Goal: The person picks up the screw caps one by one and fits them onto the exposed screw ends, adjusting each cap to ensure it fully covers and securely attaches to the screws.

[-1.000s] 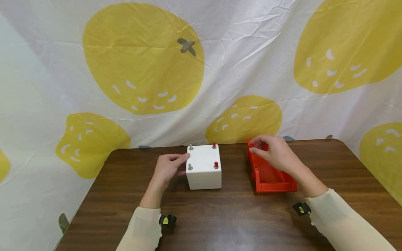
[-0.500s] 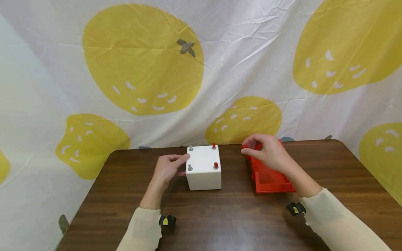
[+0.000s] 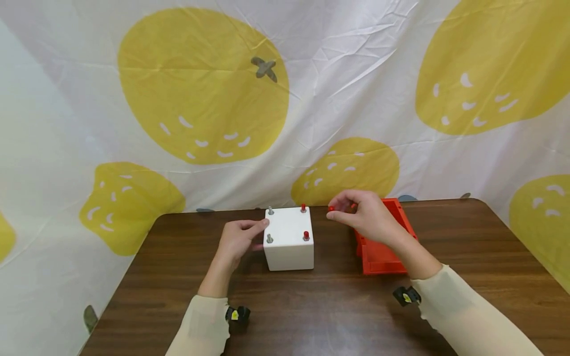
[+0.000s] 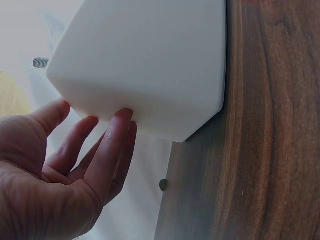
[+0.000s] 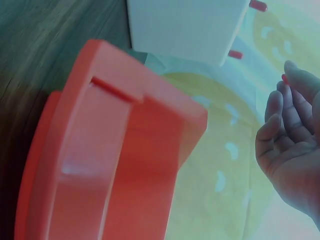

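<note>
A white block (image 3: 289, 227) stands on the table with metal bolts rising from its top corners. The two left bolts (image 3: 269, 238) are bare; red caps (image 3: 306, 235) cover the two on the right. My left hand (image 3: 236, 242) touches the block's left side, thumb at the top edge; in the left wrist view its fingertips (image 4: 122, 117) rest lightly against the white face. Between thumb and fingers, my right hand (image 3: 362, 215) pinches a small red cap (image 3: 331, 209), held in the air right of the block. Only a bit of that cap shows in the right wrist view.
A red open-front bin (image 3: 385, 267) sits on the wooden table (image 3: 311, 311) at the right, partly under my right forearm; its inside is partly hidden. Behind the table hangs a white cloth (image 3: 213, 188) printed with yellow fruit.
My right hand has moved left from above the red bin toward the white block, carrying the small red cap. My left hand and the block have stayed in place.
</note>
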{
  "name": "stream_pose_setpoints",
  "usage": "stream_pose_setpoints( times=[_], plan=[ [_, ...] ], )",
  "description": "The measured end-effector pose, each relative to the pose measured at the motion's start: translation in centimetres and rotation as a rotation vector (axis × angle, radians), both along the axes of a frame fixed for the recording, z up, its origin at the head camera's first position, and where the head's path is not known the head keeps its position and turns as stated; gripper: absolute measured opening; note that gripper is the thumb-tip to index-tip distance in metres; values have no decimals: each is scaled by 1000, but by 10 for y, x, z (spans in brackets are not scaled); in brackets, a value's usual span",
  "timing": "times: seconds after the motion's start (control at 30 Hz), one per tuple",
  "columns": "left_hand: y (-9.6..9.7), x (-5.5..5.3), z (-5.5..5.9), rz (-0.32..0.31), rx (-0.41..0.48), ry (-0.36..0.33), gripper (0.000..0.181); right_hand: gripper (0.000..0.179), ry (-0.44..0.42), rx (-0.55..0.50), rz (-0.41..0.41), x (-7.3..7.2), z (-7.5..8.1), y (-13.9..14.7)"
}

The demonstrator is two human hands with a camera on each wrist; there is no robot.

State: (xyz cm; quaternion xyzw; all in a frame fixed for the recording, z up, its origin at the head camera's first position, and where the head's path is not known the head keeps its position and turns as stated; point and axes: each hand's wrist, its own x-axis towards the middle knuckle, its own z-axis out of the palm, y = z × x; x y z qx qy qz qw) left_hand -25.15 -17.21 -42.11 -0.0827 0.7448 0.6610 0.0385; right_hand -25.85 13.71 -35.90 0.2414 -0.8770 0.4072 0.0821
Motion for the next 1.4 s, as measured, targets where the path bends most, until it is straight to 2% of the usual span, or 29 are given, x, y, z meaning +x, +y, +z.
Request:
stream_pose_setpoints(
  times=[0.27,0.6,0.9,1.13,1.4],
  plan=[
    [0,1,0,1,-7,0,39,22,-23,-37,73,2,2,-13],
    [0,3,1,-1,-12,1,39,23,-35,-15,120,4,6,-34],
    [1,2,1,-2,-9,-1,40,16,-8,10,175,5,8,-55],
    [1,2,2,-3,-24,-12,40,19,5,-2,240,4,7,-68],
    [0,2,3,-5,-43,-15,40,20,-70,-18,306,5,5,-80]
  ],
)
